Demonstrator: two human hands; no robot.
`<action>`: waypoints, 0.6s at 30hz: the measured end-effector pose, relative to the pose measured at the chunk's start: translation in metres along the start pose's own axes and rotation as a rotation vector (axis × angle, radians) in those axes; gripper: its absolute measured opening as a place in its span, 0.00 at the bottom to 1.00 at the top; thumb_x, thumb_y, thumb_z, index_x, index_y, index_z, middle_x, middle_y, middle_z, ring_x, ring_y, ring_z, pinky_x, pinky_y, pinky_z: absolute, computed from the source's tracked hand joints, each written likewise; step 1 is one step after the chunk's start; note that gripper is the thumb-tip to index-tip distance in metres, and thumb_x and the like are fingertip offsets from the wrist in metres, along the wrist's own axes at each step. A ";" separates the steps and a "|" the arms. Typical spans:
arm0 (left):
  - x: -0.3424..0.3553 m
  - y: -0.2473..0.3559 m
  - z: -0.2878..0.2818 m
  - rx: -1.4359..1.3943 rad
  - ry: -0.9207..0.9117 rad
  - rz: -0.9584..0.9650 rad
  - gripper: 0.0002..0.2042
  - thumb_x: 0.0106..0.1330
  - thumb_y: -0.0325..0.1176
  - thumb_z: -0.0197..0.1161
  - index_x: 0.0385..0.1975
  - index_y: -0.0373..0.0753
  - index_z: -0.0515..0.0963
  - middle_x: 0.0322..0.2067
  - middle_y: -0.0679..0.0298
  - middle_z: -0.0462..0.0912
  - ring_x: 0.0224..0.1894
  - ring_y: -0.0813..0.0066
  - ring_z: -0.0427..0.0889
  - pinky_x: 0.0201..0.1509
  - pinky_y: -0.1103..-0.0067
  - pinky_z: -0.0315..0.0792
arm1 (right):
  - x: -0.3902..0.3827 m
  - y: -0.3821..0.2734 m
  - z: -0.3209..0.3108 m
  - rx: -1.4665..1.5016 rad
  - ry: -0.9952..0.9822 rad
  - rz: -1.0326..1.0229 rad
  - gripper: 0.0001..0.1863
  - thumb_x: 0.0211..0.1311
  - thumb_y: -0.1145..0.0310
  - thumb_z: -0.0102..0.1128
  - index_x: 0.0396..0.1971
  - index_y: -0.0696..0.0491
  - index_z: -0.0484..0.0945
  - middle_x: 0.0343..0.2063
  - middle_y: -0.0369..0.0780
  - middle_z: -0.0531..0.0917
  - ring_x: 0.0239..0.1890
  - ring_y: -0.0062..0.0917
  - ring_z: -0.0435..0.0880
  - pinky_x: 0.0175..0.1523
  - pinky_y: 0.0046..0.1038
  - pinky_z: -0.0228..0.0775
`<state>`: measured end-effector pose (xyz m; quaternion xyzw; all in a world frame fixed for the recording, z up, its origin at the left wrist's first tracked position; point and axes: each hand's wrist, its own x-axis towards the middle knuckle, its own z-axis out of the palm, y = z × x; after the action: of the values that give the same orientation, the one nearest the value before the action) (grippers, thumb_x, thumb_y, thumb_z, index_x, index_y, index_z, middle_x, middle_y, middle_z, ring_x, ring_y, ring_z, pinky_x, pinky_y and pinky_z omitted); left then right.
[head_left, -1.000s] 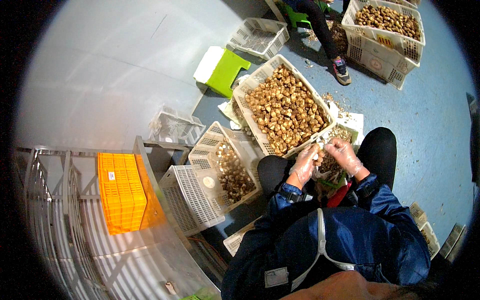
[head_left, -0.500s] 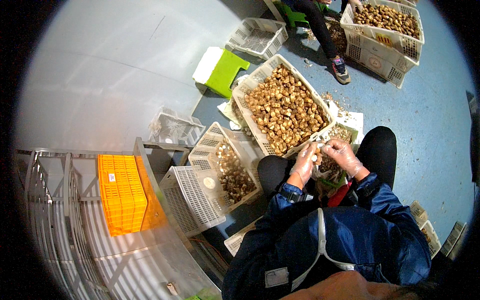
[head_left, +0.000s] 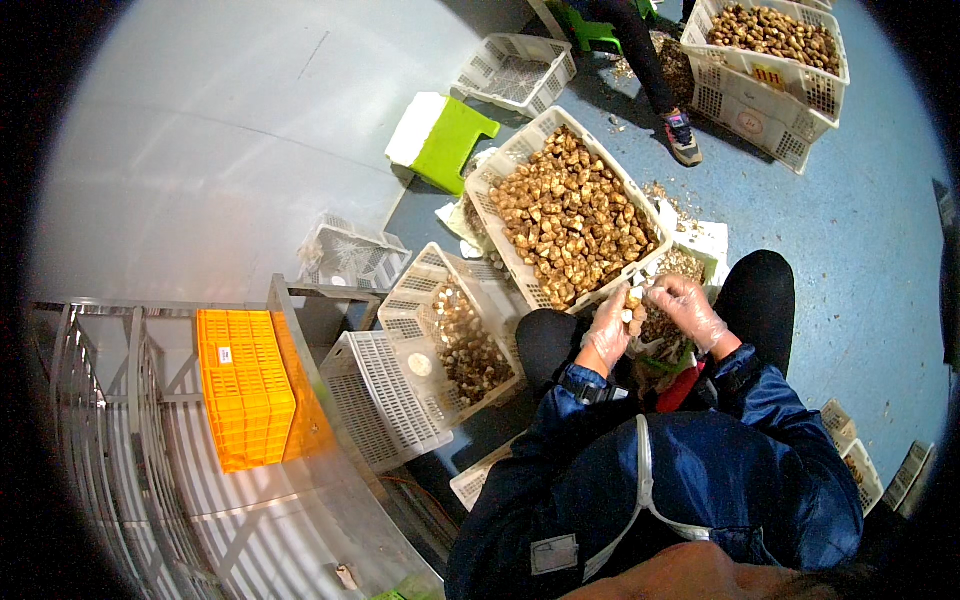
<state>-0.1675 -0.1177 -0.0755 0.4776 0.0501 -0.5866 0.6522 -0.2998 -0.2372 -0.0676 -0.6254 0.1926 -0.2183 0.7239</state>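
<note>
A large white crate (head_left: 510, 160) stood before the person, heaped with brown-and-cream lumps (head_left: 575, 220). To its left, a second white crate (head_left: 408, 300) was tilted, with smaller pale and brown bits (head_left: 470, 350) gathered at its lower side. At the upper right, a stacked crate (head_left: 735, 65) contained similar brown lumps (head_left: 780, 40). The gloved left hand (head_left: 606, 332) was closed around a few pale pieces (head_left: 634, 297), just beside the near corner of the large crate and above scraps (head_left: 660, 335) between the knees. The gloved right hand (head_left: 688, 312) had its fingers bent close beside these pieces; whether it gripped something, one cannot tell. Compared with half a second earlier, both hands remained almost in the same place, while the co-worker's hand was no longer visible at the stacked crate
</note>
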 end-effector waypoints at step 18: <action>0.014 -0.007 -0.012 -0.163 0.024 -0.060 0.12 0.70 0.44 0.51 0.37 0.43 0.76 0.29 0.71 0.78 0.27 0.79 0.74 0.26 0.83 0.69 | -0.003 0.029 -0.002 0.204 -0.070 0.109 0.15 0.72 0.66 0.47 0.52 0.56 0.73 0.45 0.33 0.78 0.45 0.17 0.76 0.51 0.23 0.71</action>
<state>-0.1625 -0.1188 -0.0949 0.4282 0.1196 -0.5940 0.6704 -0.3011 -0.2337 -0.0968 -0.5444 0.1780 -0.1751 0.8008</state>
